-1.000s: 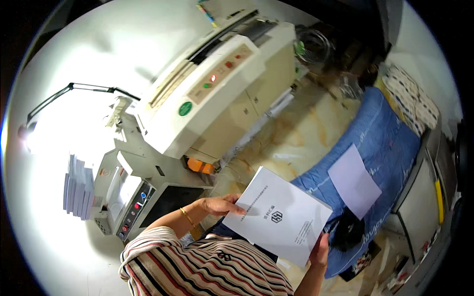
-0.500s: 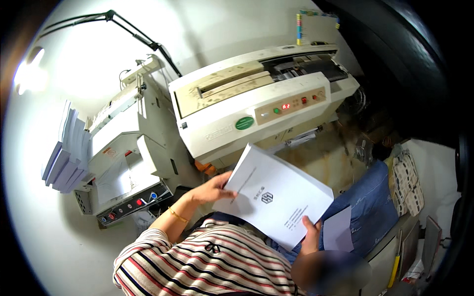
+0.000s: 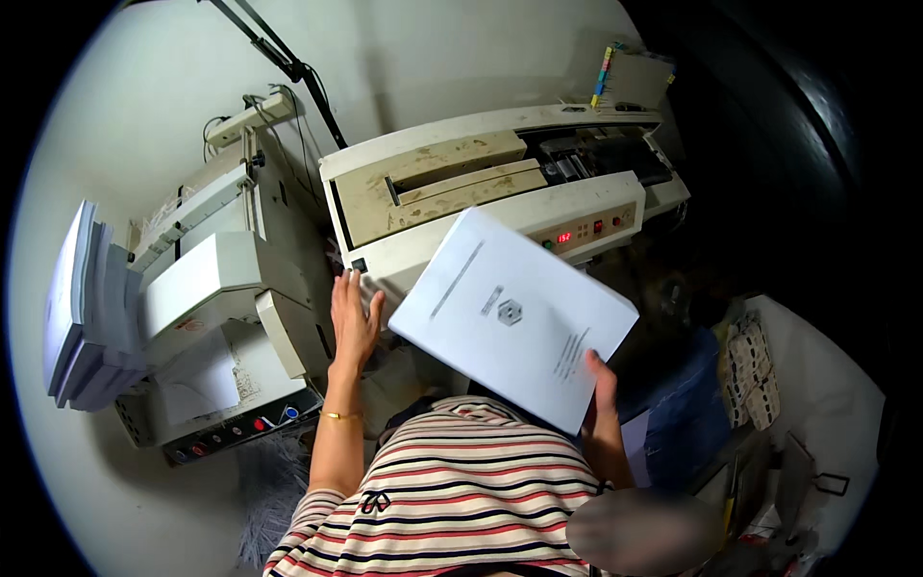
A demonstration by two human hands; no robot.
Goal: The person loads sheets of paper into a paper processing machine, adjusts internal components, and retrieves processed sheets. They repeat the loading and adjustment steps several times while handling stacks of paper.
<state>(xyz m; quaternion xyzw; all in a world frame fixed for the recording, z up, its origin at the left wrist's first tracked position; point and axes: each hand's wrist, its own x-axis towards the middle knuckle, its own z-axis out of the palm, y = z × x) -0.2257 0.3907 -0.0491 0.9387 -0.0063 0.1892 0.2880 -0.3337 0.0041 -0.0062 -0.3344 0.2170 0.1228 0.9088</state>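
Observation:
A thick white paper book (image 3: 529,337) with a small dark emblem and lines of print on its cover is tilted in front of me. My right hand (image 3: 603,389) grips its lower right corner, thumb on the cover and the other fingers hidden beneath. My left hand (image 3: 354,327) is off the book, fingers stretched upward and apart, beside the front left corner of a long cream binding machine (image 3: 433,197). Close to those fingertips is a small black button (image 3: 360,265) on the machine; whether they touch it I cannot tell. The book covers part of the machine's front.
To the left stands a paper cutter (image 3: 226,279) with coloured buttons and a white sheet on its bed. Several stacked books (image 3: 91,308) stand at its far left. A black lamp arm (image 3: 288,62) rises behind. Blue fabric (image 3: 687,404) and a patterned cloth (image 3: 750,370) lie at right.
My left hand has let go of the book and moved left and up to the machine's corner. The book has shifted up, held by my right hand alone. The machine's red display has changed.

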